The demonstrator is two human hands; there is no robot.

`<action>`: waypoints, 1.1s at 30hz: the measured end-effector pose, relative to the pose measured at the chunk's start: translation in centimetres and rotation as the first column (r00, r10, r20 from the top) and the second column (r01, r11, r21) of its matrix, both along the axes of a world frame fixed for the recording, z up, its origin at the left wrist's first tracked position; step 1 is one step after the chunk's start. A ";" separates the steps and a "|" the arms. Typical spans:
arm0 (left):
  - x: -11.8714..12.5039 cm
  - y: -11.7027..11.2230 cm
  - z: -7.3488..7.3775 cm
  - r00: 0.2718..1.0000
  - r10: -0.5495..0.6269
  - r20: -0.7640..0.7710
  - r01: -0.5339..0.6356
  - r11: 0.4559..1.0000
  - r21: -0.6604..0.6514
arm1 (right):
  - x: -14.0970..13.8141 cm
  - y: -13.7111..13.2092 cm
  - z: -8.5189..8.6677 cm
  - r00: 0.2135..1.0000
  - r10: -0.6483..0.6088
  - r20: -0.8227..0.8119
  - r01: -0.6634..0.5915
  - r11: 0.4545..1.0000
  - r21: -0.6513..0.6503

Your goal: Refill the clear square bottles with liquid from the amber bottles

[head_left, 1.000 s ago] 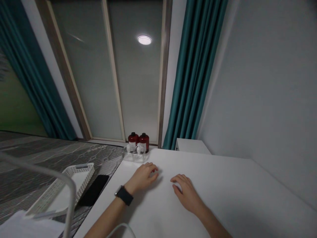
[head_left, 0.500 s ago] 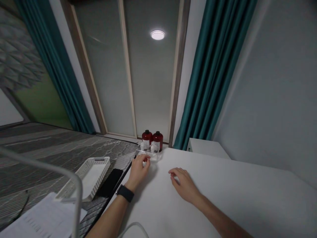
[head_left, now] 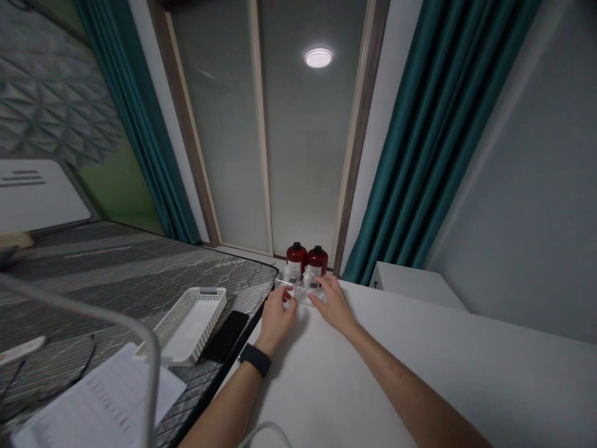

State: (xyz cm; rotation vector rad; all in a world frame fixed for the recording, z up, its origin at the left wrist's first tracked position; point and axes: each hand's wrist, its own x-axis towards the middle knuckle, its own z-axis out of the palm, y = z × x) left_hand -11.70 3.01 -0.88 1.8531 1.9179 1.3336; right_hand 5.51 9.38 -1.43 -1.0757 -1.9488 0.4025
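A clear plastic box (head_left: 302,297) sits at the far end of the white table (head_left: 336,379). Inside or just behind its wall are small white pump-top bottles (head_left: 308,277); the clear wall makes it hard to tell which. My left hand (head_left: 278,318) has its fingers curled on the box's left front edge. At the right front corner, my right hand (head_left: 336,309) grips the same box between thumb and fingers. Two dark red bottles (head_left: 318,256) with black caps stand upright behind it.
Left of the table, a patterned grey surface carries a white perforated basket (head_left: 219,303), a black phone-like slab (head_left: 227,336) and printed paper (head_left: 105,398). A pale curved tube (head_left: 153,373) crosses the lower left. A white cabinet (head_left: 415,283) stands beyond the table.
My right hand has moved forward and left, from above the table to the box's right corner. My left hand stays at the box. The view has turned slightly left.
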 end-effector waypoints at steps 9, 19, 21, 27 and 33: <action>-0.3 -0.1 0.9 0.997 -0.045 0.070 0.045 0.999 0.001 | 0.6 -0.2 0.4 0.998 0.053 0.017 -0.051 0.994 -0.097; 0.1 -1.8 2.8 0.922 -0.388 0.022 0.388 0.920 -0.057 | 4.1 -4.8 2.8 0.967 0.253 0.012 -0.247 0.953 -0.173; 0.1 -2.0 3.0 0.909 -0.416 0.004 0.414 0.904 -0.104 | 4.5 -5.4 3.1 0.960 0.280 0.012 -0.273 0.944 -0.185; -0.2 -2.2 3.3 0.897 -0.441 -0.037 0.428 0.887 -0.174 | 5.3 -5.2 3.0 0.932 0.362 -0.014 -0.357 0.913 -0.198; -0.8 -2.3 3.7 0.916 -0.392 -0.086 0.366 0.903 -0.224 | 4.8 -1.3 1.6 0.965 0.241 -0.106 -0.258 0.946 -0.197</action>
